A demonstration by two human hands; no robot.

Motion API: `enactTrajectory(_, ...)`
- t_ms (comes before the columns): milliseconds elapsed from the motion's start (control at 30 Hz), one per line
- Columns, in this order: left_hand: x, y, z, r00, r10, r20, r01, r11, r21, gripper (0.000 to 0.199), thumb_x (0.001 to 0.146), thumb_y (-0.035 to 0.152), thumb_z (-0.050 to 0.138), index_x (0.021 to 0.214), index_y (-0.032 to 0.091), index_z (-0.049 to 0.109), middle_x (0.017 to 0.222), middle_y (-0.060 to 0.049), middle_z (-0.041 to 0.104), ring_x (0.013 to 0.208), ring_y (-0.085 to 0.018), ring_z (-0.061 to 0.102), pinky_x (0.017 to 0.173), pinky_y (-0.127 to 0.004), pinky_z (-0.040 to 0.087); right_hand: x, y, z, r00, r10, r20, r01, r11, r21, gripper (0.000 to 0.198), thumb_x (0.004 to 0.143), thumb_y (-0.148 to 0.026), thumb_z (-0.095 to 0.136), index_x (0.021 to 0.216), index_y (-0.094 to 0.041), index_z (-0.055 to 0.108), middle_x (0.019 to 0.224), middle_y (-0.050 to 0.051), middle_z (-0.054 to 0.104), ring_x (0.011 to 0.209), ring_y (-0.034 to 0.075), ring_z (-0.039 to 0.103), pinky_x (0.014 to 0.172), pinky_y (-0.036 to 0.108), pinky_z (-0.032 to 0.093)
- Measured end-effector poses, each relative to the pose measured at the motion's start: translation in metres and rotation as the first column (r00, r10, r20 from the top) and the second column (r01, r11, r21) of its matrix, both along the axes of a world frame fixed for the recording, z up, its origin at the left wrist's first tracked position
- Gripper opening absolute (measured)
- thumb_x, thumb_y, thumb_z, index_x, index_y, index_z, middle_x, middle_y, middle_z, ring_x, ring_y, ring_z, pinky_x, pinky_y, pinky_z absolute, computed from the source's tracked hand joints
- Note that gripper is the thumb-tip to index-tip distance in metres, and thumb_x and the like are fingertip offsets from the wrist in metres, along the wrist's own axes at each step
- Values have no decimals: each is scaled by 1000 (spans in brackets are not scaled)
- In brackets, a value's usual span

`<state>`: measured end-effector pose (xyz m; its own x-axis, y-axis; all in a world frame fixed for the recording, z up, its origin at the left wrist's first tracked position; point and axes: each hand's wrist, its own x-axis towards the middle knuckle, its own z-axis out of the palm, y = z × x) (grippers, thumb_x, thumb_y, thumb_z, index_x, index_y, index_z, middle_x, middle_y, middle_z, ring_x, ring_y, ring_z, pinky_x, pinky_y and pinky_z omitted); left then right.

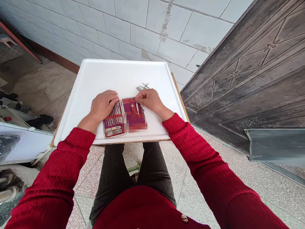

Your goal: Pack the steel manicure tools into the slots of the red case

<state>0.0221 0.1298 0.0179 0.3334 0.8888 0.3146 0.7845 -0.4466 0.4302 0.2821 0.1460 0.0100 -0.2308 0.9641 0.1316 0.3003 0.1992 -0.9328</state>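
Note:
A manicure case lies unfolded on a white tabletop, its lining dark red and purple. Slim metal tools stand in a row of loops in its left half, with nail clippers below them. My left hand grips the upper left edge of the case, thumb over the rim. At the top of the right half, my right hand is closed in a pinch on a small metal manicure tool; its upper end is hidden by the fingertips. Part of the right half is blurred out.
Several loose metal tools lie just beyond my right hand, partly covered by it. A tiled wall rises behind the table. To the right is a dark patterned door; at the left stands a white rack with items.

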Motion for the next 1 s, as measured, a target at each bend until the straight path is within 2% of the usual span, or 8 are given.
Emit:
enactTrajectory(300,0,0,0,1000,-5,14,5,1000,5,31,98,34,50,95,25,80,124,-5,78,120,-29,69,102,-44,53,-4,-8,10,991,-33,130,25,998,61,9,74,-12,74,70,-20,75,64,-2,65,64,15,58,72,35,54)
enactTrajectory(733,0,-1,1,1000,8,-7,-8,1000,10,32,98,35,50,95,26,80,124,-4,78,119,-29,69,100,-43,55,-7,-13,13,973,-63,223,56,998,38,15,73,-8,72,65,-20,72,66,-1,67,62,15,59,69,33,51)
enactTrajectory(900,0,-1,1,1000,2,-6,-2,1000,8,32,98,35,50,95,26,80,125,-5,78,120,-29,70,101,-44,55,-8,-15,16,977,-41,208,29,998,62,14,73,-11,74,64,-21,71,65,-1,67,63,15,59,68,32,51)
enactTrajectory(1000,0,-1,1,1000,8,-6,-8,1000,7,32,99,35,50,95,26,80,125,-5,77,120,-29,70,101,-44,55,-10,-18,20,964,-51,260,45,999,31,14,74,-11,73,64,-21,71,66,0,68,65,17,60,67,33,50)
